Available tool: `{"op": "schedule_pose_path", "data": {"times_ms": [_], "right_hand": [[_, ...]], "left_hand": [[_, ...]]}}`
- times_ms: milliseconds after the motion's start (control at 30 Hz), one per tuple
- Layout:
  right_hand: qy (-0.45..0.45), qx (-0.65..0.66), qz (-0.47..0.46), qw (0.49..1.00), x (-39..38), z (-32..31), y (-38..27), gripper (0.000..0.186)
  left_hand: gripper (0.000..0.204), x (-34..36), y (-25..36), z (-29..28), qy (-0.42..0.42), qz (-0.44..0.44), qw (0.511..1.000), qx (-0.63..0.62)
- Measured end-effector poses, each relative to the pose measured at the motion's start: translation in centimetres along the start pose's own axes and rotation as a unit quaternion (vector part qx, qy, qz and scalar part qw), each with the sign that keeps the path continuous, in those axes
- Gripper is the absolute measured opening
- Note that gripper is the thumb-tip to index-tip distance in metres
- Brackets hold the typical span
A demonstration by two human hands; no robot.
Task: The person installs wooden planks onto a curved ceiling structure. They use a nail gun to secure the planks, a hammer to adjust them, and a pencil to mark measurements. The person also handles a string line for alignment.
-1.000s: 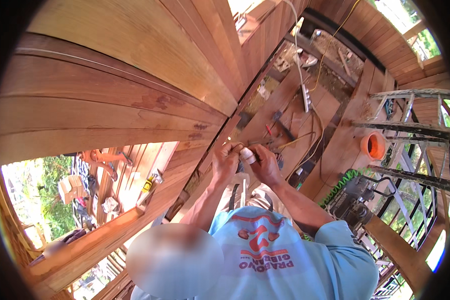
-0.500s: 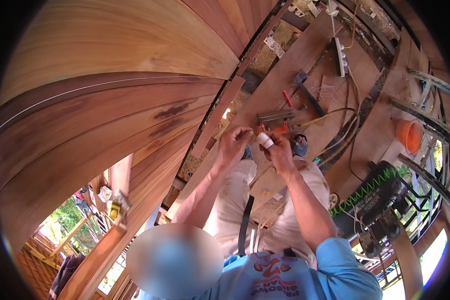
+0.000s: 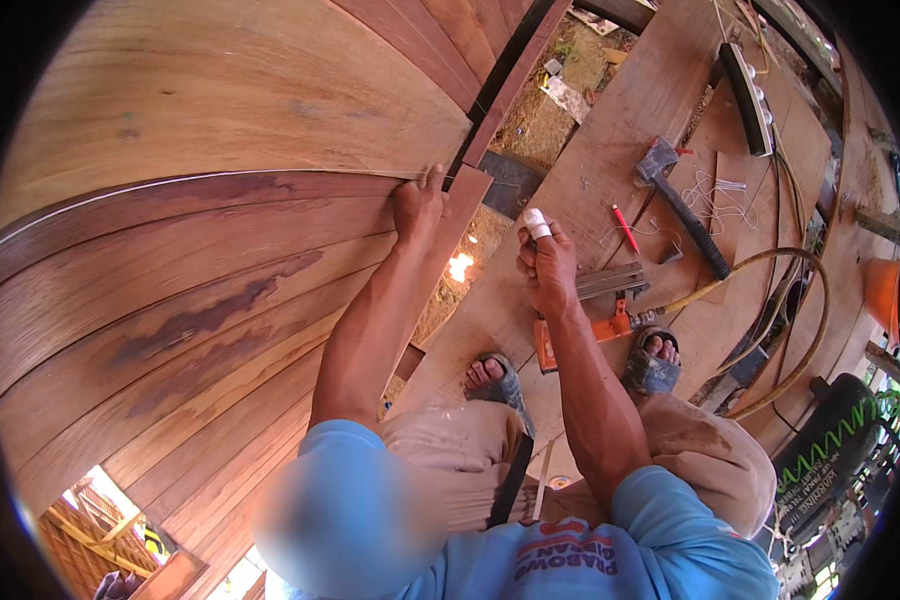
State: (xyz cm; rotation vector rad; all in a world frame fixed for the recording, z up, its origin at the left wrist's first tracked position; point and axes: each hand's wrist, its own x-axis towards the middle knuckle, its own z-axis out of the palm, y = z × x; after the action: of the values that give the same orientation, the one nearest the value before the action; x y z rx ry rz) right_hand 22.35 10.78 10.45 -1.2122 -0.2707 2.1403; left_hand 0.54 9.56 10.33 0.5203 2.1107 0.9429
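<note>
My left hand (image 3: 420, 208) is raised to the edge of the plank wall (image 3: 220, 245), one finger stretched up and the others curled. It meets a taut white string (image 3: 240, 173) that runs along a board joint; the fingers seem to pinch it, though their undersides are hidden. My right hand (image 3: 550, 268) is closed above the plank floor, apart from the wall. A white wrapping (image 3: 537, 223) covers one of its fingers. Whatever lies inside that fist is hidden. Below it on the floor rests an orange nail gun (image 3: 610, 325) with a hose attached.
A black-handled hammer (image 3: 685, 205), a red marker (image 3: 626, 228) and tangled white string (image 3: 715, 200) lie on the planks (image 3: 610, 140). A yellowish hose (image 3: 820, 300) loops at right near a black compressor (image 3: 830, 450). A power strip (image 3: 748, 100) lies farther off. Floor gaps show rubble.
My hands were together in front of me and have parted. The left went up and left to the string at the wall edge; the right stayed over the floor. The view has shifted.
</note>
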Motion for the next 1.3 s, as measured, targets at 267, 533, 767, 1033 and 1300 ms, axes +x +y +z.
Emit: {"op": "schedule_pose_path", "data": {"times_ms": [267,533,767,1033,1300], "right_hand": [[-0.032,-0.011,0.037,0.999,1.1,1.3,2.5,0.009],[-0.065,-0.036,0.054,0.996,0.3,2.5,4.1,0.012],[-0.09,-0.003,0.073,0.993,0.7,1.8,5.0,0.015],[-0.192,0.107,0.203,0.954,-2.0,5.3,5.9,0.023],[-0.244,0.059,0.094,0.963,-3.2,6.8,4.3,0.019]], "left_hand": [[0.075,1.0,0.2,0.7,0.009,-0.051,0.998,0.043],[0.057,1.8,-1.8,1.4,0.017,-0.096,0.99,-0.106],[0.048,-2.9,-3.8,-1.3,-0.026,-0.016,0.994,-0.102],[0.045,-13.7,-4.5,-4.7,-0.07,0.044,0.987,-0.139],[0.045,-18.1,-6.5,-6.8,-0.087,-0.044,0.983,-0.157]]}}
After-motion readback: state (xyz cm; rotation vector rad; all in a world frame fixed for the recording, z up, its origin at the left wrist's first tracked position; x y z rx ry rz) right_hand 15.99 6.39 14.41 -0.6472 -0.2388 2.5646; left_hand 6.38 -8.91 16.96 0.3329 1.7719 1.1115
